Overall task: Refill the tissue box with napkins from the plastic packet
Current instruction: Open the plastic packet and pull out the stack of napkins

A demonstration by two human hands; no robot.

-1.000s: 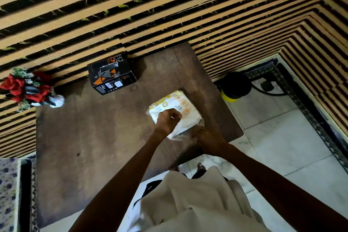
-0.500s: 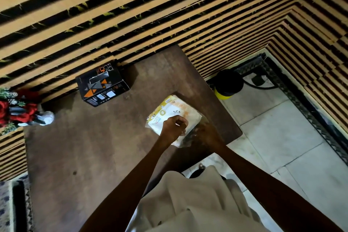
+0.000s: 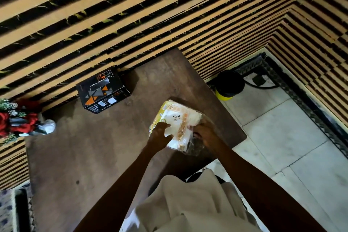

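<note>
A clear plastic packet [image 3: 178, 118] with yellow and orange print, full of white napkins, lies near the right front corner of the dark wooden table [image 3: 94, 156]. My left hand [image 3: 160, 135] grips the packet's near left side. My right hand [image 3: 204, 133] holds its loose transparent end at the right. The black tissue box [image 3: 102, 92] with orange triangles and a slot on top stands at the back of the table by the wall, well apart from both hands.
A vase of red flowers [image 3: 20, 120] stands at the table's left edge. A black and yellow bin [image 3: 228, 85] sits on the tiled floor to the right, beside a black cable. The striped wall runs along the table's back.
My left hand has shifted from the top of the packet to its near left side. My right hand has come up from the table edge onto the packet's open end.
</note>
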